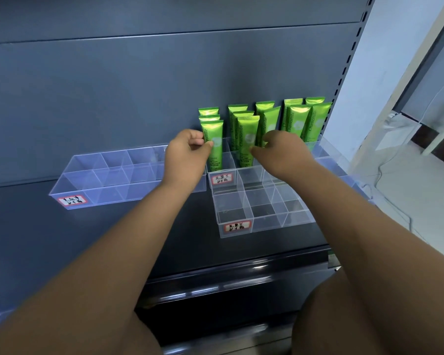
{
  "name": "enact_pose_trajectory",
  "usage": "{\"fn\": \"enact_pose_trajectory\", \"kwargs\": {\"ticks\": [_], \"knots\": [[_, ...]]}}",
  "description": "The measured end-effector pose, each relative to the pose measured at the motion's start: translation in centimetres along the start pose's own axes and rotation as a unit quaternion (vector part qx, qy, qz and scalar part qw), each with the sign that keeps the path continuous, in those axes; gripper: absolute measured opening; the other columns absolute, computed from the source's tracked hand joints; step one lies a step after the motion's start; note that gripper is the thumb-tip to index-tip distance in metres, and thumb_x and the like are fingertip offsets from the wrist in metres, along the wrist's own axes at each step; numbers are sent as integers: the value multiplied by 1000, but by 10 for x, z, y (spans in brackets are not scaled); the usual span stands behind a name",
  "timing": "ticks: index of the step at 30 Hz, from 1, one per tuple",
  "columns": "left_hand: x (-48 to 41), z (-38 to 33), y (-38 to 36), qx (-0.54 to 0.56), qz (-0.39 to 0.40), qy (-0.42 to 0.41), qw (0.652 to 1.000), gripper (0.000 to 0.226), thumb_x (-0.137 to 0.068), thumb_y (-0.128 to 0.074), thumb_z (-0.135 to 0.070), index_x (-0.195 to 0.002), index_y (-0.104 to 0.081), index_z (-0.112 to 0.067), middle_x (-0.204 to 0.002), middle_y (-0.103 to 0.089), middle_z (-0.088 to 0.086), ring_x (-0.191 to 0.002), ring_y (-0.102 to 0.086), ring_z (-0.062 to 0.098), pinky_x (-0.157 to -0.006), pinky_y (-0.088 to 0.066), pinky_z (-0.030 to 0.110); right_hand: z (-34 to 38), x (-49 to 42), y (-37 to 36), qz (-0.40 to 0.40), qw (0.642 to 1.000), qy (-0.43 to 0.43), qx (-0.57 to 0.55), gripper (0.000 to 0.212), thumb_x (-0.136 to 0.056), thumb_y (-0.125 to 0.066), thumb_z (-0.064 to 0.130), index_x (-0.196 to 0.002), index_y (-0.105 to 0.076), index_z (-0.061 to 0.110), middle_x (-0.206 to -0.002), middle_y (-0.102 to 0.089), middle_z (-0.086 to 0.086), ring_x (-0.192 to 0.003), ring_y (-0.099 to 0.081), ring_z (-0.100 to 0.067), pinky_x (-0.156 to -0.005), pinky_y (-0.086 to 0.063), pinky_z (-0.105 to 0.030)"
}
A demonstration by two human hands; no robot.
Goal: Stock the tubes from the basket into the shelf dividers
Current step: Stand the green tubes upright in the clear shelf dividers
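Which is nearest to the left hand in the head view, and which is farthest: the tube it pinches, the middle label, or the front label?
1. Tube: pinched by the left hand, front of the leftmost column.
2. Middle label: just below and to the right of the hand.
3. Front label: lower still, nearest the camera.

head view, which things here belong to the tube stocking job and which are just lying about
Job: green tubes; clear divider trays; left hand, fingers pinching a front tube; right hand among the middle tubes, grip unclear.
Lying about: white cable on the floor at right. The basket is out of view.
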State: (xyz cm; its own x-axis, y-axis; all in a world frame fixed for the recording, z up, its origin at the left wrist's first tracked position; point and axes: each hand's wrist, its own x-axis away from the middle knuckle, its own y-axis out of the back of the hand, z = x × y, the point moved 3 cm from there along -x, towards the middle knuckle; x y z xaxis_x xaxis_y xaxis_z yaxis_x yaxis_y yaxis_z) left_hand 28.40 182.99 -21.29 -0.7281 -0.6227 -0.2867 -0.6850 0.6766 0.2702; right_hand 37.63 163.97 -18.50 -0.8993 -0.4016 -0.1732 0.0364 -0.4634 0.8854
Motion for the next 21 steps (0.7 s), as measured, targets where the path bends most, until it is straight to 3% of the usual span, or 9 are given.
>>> {"fn": "enact_pose_trajectory", "kwargs": {"ticks": [4, 6, 10, 11, 13, 16, 18, 21], "knots": [[20, -12, 7, -144, -18, -36, 989, 28, -99, -62, -37, -108, -65, -10, -106, -67, 7, -101, -62, 26, -87, -52, 39, 9, 20, 9, -10, 999, 11, 42, 36, -95, -53, 43, -83, -63, 10, -74, -59, -6, -78, -61, -32, -63, -46, -31], [32, -17, 10, -227, -22, -40, 973, 41, -101, -55, -45, -117, -63, -8, -115, -63, 10, -110, -57, 30, -87, -48, 40, 20, 33, 11, -12, 997, 39, 59, 35, -97, -51, 43, -93, -66, 12, -81, -63, -7, -82, -62, -33, -67, -47, -32], [48, -20, 25, -336, -23, -34, 941, 57, -101, -46, -54, -129, -56, -5, -134, -58, 15, -127, -48, 36, -102, -42, 46, 50, 54, 9, -28, 992, 117, 44, 31, -98, -52, 45, -89, -59, 16, -78, -59, -4, -81, -62, -30, -62, -45, -32], [51, -20, 32, -380, -32, -50, 923, 62, -102, -44, -55, -134, -54, -3, -141, -54, 17, -133, -46, 36, -109, -38, 47, 59, 58, 7, -34, 990, 135, 31, 31, -98, -51, 46, -96, -60, 17, -83, -61, -5, -84, -62, -30, -64, -47, -33], [56, -19, 46, -465, -40, -77, 881, 72, -103, -39, -57, -147, -43, -1, -157, -40, 20, -147, -33, 36, -122, -25, 48, 73, 65, 3, -46, 986, 162, -3, 39, -100, -48, 48, -120, -59, 16, -102, -65, -9, -96, -62, -31, -73, -52, -38], [65, -19, 69, -508, -32, -58, 859, 79, -103, -31, -61, -157, -29, -4, -167, -23, 15, -156, -16, 31, -127, -12, 47, 96, 77, -6, -55, 979, 189, -61, 54, -103, -46, 46, -146, -46, 13, -136, -59, -9, -126, -53, -29, -97, -47, -40], [73, -22, 88, -513, -43, -49, 856, 79, -103, -31, -62, -158, -28, -5, -168, -22, 14, -157, -14, 30, -127, -10, 48, 111, 85, -17, -53, 974, 204, -81, 58, -104, -44, 45, -151, -41, 11, -151, -48, -8, -141, -41, -25, -112, -37, -38], [96, -27, 128, -521, -72, -2, 851, 81, -103, -26, -64, -160, -23, -7, -169, -18, 12, -158, -9, 28, -127, -6, 46, 141, 102, -32, -33, 968, 230, -95, 58, -106, -40, 45, -152, -41, 11, -159, -40, -7, -150, -30, -24, -123, -26, -39]]}}
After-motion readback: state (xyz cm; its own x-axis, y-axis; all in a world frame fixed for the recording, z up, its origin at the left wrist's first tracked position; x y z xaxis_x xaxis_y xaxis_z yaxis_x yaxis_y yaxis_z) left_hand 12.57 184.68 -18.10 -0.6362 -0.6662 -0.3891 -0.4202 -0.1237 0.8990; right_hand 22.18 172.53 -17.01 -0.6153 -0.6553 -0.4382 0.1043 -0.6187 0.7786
